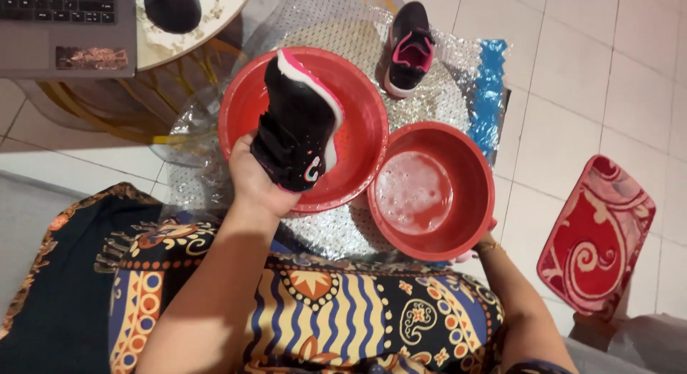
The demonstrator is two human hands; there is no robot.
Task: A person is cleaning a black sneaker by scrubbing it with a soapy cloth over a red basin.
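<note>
Small black fabric sneaker with pink-and-white sole: held sole-up over wide shallow red plastic basin, at 10 o'clock from deeper red plastic basin of soapy water. Left hand clenched around heel end. Right hand mostly hidden at deeper basin's 5 o'clock rim; grip state cannot be told. Likely light, soft upper, stiff sole, possibly wet and slippery. Best hold: heel or midsole. Matching sneaker at 12 o'clock on floor covering.
</note>
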